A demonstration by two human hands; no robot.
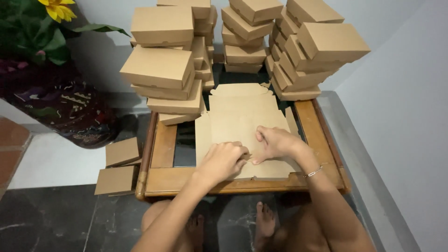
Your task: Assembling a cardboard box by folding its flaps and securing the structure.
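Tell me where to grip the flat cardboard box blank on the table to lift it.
Probably the near edge of the flat cardboard box blank, coming from the person's side. It lies flat on the wooden table, and the far end runs up against the stacks of folded boxes, so that side is crowded. The left hand and right hand already press near that edge.

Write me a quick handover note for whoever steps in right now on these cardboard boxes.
Left hand: fingers curled, pressing on the near part of the flat cardboard blank. Right hand: beside it, also pressing on the blank, fingertips near the left hand's.
The blank lies unfolded on the wooden-framed table.
Done: many folded boxes stand in stacks at the table's far side; two more lie on the floor at left.
Left: the blank is still flat; no other blanks are visible.
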